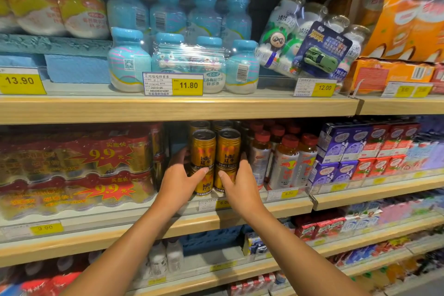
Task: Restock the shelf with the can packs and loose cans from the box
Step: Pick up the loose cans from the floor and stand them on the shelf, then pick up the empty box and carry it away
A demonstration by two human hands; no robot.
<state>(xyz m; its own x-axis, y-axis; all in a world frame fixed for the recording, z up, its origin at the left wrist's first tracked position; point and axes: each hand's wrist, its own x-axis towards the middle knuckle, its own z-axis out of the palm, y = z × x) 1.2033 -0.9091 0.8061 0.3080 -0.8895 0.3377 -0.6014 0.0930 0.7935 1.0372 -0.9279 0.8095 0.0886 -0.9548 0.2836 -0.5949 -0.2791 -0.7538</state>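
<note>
Both hands, left hand [179, 181] and right hand [237, 186], form one grip clamped on the flanks of the stacked gold cans [215, 160], which stand upright between the palms on the shelf [276, 209], straight ahead, neither hand nearer.

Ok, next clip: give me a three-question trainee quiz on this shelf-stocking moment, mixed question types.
1. True or false: both hands touch the stacked gold cans.
2. Which price tag sits below the blue-capped bottles? A) 13.90 B) 11.80 C) 12.00
3. What stands directly right of the gold cans on that shelf?

Key:
1. True: the left hand and right hand press the stack from either side.
2. B, the 11.80 tag.
3. Red-capped bottles.
</note>
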